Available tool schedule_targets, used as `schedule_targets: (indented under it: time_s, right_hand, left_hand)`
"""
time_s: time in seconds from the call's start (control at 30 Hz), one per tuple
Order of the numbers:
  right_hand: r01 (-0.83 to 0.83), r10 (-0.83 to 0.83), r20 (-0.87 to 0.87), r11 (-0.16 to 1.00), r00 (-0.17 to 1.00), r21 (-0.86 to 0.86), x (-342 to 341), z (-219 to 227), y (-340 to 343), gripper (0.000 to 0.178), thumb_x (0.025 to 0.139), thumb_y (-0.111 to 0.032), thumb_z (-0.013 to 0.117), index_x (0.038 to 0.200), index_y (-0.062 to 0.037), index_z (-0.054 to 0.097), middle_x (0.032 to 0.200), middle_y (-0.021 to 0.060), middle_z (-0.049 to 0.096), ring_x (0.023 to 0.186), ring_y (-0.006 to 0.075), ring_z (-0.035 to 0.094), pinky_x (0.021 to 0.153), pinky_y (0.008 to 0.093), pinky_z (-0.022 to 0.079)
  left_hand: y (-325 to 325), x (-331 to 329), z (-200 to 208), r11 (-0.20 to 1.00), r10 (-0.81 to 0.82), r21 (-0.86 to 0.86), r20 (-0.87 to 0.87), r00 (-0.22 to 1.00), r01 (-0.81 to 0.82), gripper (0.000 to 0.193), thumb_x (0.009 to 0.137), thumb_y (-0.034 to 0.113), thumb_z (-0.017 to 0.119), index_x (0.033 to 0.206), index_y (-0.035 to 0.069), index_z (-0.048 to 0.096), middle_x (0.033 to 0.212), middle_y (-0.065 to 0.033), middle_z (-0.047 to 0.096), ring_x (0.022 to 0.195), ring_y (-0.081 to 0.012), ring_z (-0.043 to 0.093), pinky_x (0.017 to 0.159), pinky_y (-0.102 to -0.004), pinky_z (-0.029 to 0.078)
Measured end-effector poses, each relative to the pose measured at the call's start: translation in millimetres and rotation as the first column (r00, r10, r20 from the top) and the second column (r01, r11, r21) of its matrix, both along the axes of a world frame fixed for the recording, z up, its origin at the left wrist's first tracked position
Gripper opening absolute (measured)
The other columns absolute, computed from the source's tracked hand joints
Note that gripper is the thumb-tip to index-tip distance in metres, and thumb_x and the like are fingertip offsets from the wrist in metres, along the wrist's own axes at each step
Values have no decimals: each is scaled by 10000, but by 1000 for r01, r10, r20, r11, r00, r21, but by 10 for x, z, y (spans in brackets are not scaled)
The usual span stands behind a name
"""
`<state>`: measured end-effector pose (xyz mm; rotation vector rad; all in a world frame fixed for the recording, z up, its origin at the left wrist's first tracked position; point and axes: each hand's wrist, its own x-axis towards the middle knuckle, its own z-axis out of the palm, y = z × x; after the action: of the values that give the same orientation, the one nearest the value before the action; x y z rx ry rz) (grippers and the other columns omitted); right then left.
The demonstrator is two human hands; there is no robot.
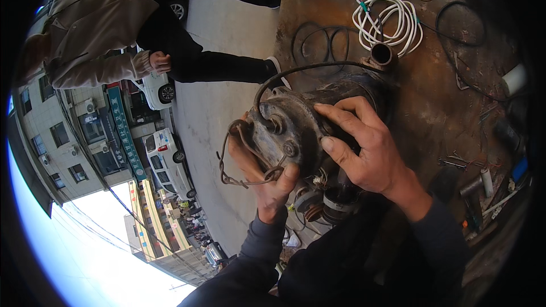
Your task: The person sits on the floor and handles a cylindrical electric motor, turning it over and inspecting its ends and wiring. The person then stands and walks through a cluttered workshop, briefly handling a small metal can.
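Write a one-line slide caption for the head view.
Bare left hand and right hand at a dark, rounded metal housing and looped rusty wire; coiled white cable beyond.

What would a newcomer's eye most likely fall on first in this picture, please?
Probably the dark metal machine at the centre, with the left hand at its lower left and the right hand at its right. Next might come the coiled white cable on the brown ground above, then the white van in the street at left.
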<state>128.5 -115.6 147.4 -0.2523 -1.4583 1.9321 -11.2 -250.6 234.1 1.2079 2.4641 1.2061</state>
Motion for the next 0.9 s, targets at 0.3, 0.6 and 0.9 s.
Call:
schedule_targets:
  time_s: [0.3, 0.6, 0.9]
  right_hand:
    - [-24, 23, 16, 994, 1000, 103, -71, 323, 30, 590, 1014, -374, 585, 1393, 76, 547, 1298, 194, 614, 1243, 310, 602, 1066, 413, 465]
    - [-251, 221, 135, 925, 966, 284, -415, 638, 32, 616, 1019, -399, 563, 1409, 77, 532, 1326, 195, 600, 1266, 306, 585, 1084, 411, 447]
    - [-454, 372, 333, 865, 866, 215, -689, 726, 61, 642, 1025, -424, 540, 1426, 78, 516, 1353, 195, 587, 1289, 302, 569, 1102, 410, 429]
  left_hand:
    - [-95, -95, -4, 995, -98, 33, 107, 989, 95, 1356, 668, 512, 928, 1625, -26, 130, 1615, -228, 293, 1505, -360, 325, 1246, -476, 278]
    - [-383, -577, -123, 916, -276, 395, 505, 818, 65, 786, 960, 425, 667, 1524, -76, 444, 1554, -255, 493, 1448, -328, 487, 1223, -448, 349]
    - [-295, -374, -611, 774, -213, 559, 672, 710, -297, 517, 1136, 294, 446, 1498, -72, 492, 1581, -233, 487, 1454, -310, 485, 1227, -420, 351]
